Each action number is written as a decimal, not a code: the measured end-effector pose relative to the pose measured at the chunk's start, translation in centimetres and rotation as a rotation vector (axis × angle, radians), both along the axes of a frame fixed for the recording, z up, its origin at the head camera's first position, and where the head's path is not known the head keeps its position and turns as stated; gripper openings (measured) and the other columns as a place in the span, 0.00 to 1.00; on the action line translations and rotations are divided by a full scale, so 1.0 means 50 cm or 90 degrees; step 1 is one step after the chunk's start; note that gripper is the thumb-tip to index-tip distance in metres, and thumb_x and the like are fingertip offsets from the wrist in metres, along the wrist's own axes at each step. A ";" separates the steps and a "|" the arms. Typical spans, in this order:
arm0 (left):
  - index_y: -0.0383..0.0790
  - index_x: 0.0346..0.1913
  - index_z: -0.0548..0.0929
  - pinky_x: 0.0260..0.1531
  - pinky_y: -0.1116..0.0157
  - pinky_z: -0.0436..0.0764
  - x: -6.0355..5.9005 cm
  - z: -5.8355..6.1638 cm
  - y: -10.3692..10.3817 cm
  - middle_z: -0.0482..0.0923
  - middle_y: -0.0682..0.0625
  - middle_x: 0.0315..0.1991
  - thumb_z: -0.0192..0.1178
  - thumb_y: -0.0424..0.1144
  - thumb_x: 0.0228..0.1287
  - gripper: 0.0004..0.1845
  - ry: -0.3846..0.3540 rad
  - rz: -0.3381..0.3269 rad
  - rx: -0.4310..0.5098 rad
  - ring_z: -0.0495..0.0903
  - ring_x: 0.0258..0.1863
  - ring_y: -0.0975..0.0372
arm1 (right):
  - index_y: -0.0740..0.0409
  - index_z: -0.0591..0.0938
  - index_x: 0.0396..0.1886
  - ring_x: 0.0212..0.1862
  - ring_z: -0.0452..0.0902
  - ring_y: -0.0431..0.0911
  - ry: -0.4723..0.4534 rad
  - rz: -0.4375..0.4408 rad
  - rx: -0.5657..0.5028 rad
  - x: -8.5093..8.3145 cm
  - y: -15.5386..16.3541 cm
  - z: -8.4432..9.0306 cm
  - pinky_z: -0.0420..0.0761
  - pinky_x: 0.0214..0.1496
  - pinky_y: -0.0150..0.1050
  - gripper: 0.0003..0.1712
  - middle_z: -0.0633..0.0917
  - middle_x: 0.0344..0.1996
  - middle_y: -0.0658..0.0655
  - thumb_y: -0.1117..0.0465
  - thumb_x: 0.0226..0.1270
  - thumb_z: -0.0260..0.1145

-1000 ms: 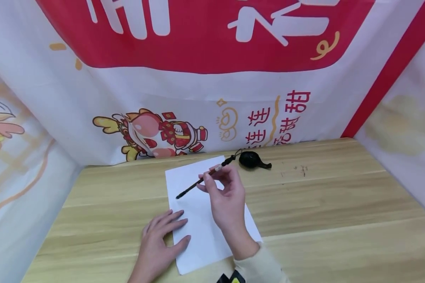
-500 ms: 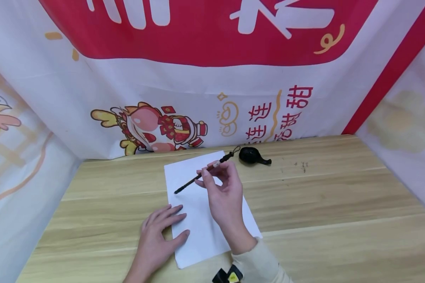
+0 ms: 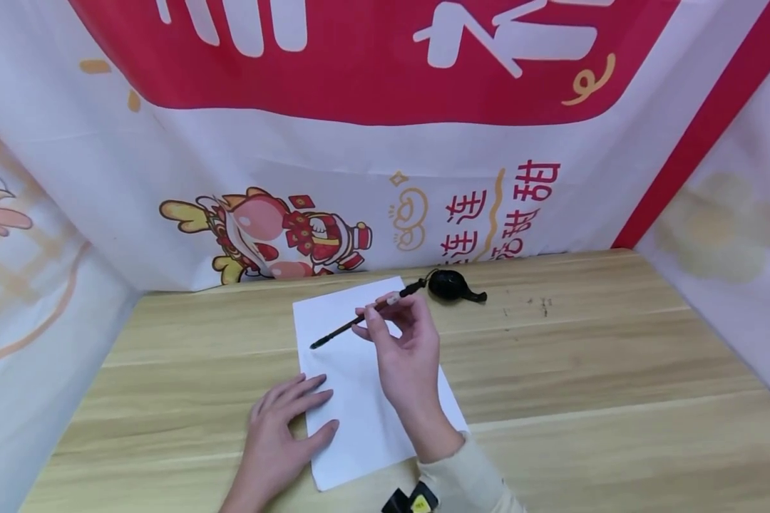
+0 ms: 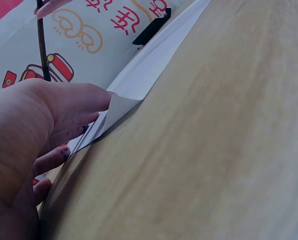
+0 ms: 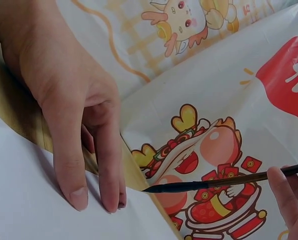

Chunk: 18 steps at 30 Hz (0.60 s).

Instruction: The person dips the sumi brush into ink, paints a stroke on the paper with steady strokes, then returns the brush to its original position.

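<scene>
A white sheet of paper [image 3: 353, 385] lies on the wooden table [image 3: 584, 370]. My left hand [image 3: 282, 434] rests flat on the sheet's left edge, fingers straight [image 5: 84, 150]. My right hand [image 3: 401, 349] pinches a dark calligraphy brush [image 3: 359, 320] between thumb and fingers. The brush slants down to the left, its black tip [image 5: 153, 188] hovering just above the upper part of the sheet. In the left wrist view the paper's corner [image 4: 124, 100] curls up beside my left hand [image 4: 34, 145], and the brush shaft [image 4: 41, 45] shows above it.
A small black ink dish [image 3: 452, 286] sits at the table's back edge, right of the paper. A few ink specks [image 3: 542, 306] mark the wood nearby. A printed red and white banner [image 3: 372, 142] walls the table at the back and both sides.
The view has shifted slightly. My right hand and the brush have moved a little toward the sheet's upper left; the left hand stays on the paper.
</scene>
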<state>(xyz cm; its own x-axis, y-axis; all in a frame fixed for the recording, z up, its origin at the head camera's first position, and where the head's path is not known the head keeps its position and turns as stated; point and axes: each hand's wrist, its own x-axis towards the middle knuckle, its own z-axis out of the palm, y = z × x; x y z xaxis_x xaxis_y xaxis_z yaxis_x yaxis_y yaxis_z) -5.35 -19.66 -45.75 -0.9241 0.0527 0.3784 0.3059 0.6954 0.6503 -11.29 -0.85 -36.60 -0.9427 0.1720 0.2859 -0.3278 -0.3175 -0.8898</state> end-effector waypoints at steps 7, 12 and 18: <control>0.52 0.52 0.93 0.66 0.44 0.61 0.000 -0.002 0.001 0.89 0.58 0.62 0.84 0.40 0.48 0.24 -0.002 0.001 -0.004 0.79 0.69 0.50 | 0.69 0.73 0.52 0.52 0.90 0.48 -0.018 0.002 0.011 0.004 -0.001 -0.001 0.93 0.51 0.46 0.13 0.82 0.49 0.66 0.75 0.75 0.66; 0.54 0.52 0.93 0.67 0.43 0.61 -0.003 0.000 0.003 0.88 0.59 0.63 0.84 0.42 0.49 0.23 -0.004 0.003 0.000 0.79 0.69 0.50 | 0.67 0.73 0.54 0.54 0.89 0.52 -0.008 -0.003 0.026 0.005 -0.002 0.001 0.92 0.52 0.46 0.13 0.81 0.50 0.67 0.73 0.77 0.66; 0.52 0.50 0.93 0.66 0.44 0.61 0.001 0.003 0.000 0.89 0.57 0.62 0.84 0.41 0.48 0.23 0.002 0.006 -0.003 0.79 0.68 0.49 | 0.67 0.73 0.54 0.54 0.89 0.53 -0.009 -0.006 0.022 0.006 -0.008 0.003 0.93 0.51 0.46 0.13 0.81 0.50 0.66 0.74 0.76 0.65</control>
